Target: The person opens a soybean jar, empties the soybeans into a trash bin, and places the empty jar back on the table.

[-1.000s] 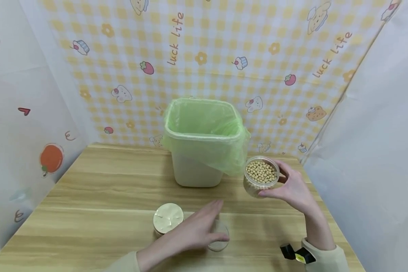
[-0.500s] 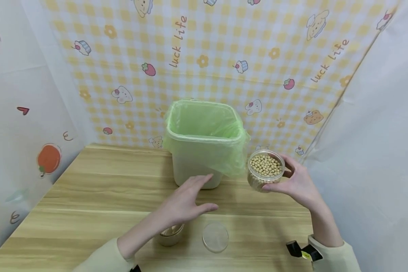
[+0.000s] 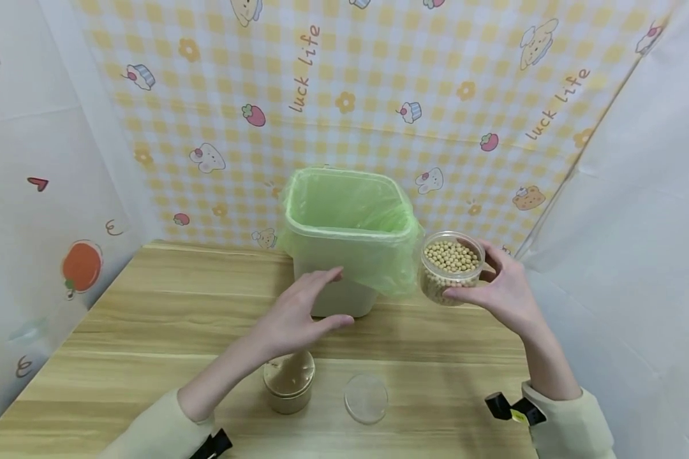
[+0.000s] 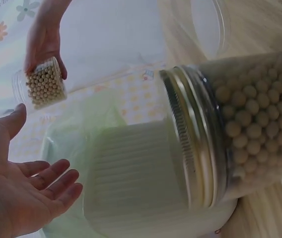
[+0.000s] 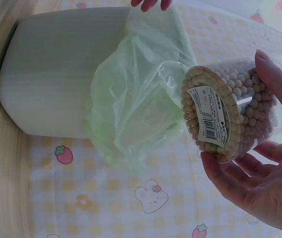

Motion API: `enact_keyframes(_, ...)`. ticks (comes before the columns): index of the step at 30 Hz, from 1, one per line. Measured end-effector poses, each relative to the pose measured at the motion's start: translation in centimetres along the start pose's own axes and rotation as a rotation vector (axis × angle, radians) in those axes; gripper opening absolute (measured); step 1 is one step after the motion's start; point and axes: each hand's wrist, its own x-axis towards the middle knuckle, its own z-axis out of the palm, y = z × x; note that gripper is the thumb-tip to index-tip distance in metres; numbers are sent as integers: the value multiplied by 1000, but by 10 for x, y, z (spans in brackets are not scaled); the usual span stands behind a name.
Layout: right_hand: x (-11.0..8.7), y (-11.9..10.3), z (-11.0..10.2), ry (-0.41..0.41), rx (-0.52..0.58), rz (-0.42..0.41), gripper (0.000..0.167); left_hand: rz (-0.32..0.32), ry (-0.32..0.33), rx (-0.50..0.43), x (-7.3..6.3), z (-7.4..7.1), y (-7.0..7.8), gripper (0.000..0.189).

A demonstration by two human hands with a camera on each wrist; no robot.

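My right hand (image 3: 502, 290) grips a clear jar of soybeans (image 3: 451, 271) from its right side, raised beside the bin. The jar has no lid on it, and a barcode label (image 5: 210, 116) shows on its base in the right wrist view. My left hand (image 3: 295, 312) holds nothing; its fingers are spread in the air before the bin, thumb apart. Below that hand stands a second jar (image 3: 289, 386) with a gold lid, full of the same beans in the left wrist view. A clear round lid (image 3: 366, 399) lies flat to its right.
A pale bin (image 3: 335, 287) stands at the back, lined with a green plastic bag (image 3: 387, 261) that hangs over its rim on the right. Behind it hangs a checked yellow cloth (image 3: 350, 121). A white sheet (image 3: 626, 255) bounds the wooden table (image 3: 178, 319) on the right.
My left hand has moved up and left, away from the clear lid, uncovering it and then the gold-lidded jar. My right hand has lifted the open soybean jar higher and slightly right.
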Motion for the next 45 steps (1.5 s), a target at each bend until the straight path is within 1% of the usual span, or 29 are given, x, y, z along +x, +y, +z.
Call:
enact_keyframes(6,11,-8,-3,23,2,40,80,26,58,-3,4,-15,-1,82)
enact_keyframes(11,25,-13,-5,54,-10,29,79,81,141,12,12,-33,-1,76)
enact_keyframes(13,30,-16,-7,63,-15,27,78,92,172,12,16,-40,-2,73)
enact_keyframes(16,38,-21,-9,78,-22,44,75,106,217,-5,22,-51,-5,67)
enact_keyframes(20,49,-25,-11,92,-32,75,69,113,279,-36,32,-62,-13,59)
enact_keyframes(25,65,-30,-12,85,-49,109,70,87,363,-83,44,-73,-23,49)
enact_keyframes(29,79,-34,-9,76,-77,130,73,58,414,-81,53,-79,-35,44)
enact_keyframes(32,91,-38,-4,71,-101,140,76,26,435,-77,60,-83,-45,43)
enact_keyframes(37,107,-45,3,63,-160,155,81,-41,424,-76,67,-88,-57,47)
enact_keyframes(40,116,-47,7,53,-155,150,82,-79,416,-89,70,-89,-61,50)
enact_keyframes(45,129,-51,16,24,-126,150,84,-162,395,-128,75,-90,-66,60)
